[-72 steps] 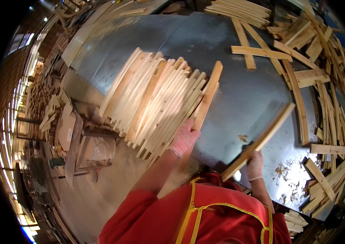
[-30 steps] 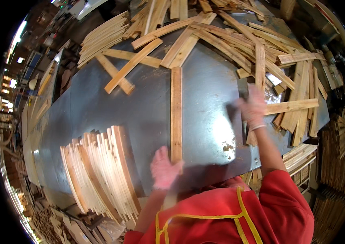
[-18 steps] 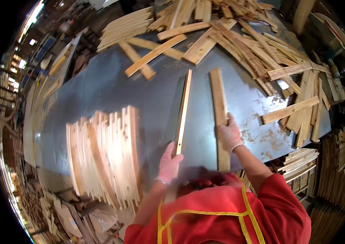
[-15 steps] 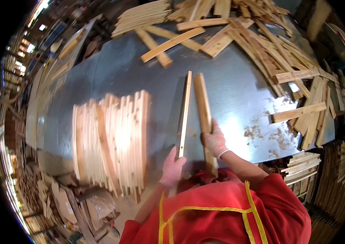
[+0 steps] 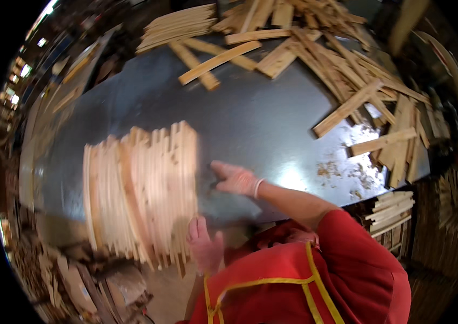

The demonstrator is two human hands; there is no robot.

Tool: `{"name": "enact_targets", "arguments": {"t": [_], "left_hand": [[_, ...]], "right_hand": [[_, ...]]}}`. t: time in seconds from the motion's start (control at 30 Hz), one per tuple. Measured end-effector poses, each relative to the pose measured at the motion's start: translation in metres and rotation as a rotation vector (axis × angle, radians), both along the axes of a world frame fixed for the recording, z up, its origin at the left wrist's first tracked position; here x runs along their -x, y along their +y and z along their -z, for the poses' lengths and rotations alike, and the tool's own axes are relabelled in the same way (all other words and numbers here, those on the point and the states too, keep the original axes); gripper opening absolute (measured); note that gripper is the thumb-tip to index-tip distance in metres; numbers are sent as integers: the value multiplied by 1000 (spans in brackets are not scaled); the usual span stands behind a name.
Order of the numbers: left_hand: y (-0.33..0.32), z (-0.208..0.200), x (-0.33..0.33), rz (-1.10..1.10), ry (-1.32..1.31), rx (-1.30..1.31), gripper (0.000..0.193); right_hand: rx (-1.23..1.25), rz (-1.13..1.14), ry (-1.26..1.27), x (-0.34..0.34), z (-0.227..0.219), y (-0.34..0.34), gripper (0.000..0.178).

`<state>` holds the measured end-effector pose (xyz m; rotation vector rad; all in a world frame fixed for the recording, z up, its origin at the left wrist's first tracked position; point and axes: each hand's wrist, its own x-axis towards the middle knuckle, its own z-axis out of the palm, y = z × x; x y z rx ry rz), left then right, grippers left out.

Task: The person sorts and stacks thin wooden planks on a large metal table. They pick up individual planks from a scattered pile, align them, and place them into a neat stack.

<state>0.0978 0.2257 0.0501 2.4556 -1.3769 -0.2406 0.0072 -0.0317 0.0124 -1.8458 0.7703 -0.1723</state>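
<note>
A tight row of narrow pale wooden slats (image 5: 159, 189) lies side by side on the left part of the metal-topped table (image 5: 250, 124). One darker slat (image 5: 126, 173) rests at a slant across the row. My left hand (image 5: 206, 245), gloved, is at the near right corner of the row with fingers stretched and thumb apart; whether it touches the slats is hard to tell. To the right of the row, my gloved right hand (image 5: 234, 177) is over the metal top, fingers extended toward the slats and holding nothing. Both hands are somewhat blurred.
A loose heap of boards (image 5: 347, 70) covers the far right, with one board (image 5: 347, 108) jutting toward the middle. Stacked slats (image 5: 178, 26) stand at the far edge. Sawdust (image 5: 329, 170) dots the top. More slats (image 5: 391, 210) are stacked below the right edge.
Both hands have let go of their wooden pieces and moved left to the slat row. The narrow piece appears to be in the row; a board now juts from the heap at right.
</note>
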Motion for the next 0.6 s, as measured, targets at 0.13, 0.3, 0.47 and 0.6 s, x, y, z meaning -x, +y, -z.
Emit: {"name": "enact_targets", "arguments": {"t": [0.13,0.3,0.47,0.6], "left_hand": [[-25,-5,17,81,-39,-92,70],[-76,21,35,311,85,-68,70],[-153,27,73,462,130,-123,74],[-205,23,100,535,203,-222,74]], "right_hand": [[669,-121,513,152,-22,-162,64],[622,-369,1322,290,-38,-211,75],[683,58,918,344,-18,-207,92],[675,855,681,360,-16,-273,102]]}}
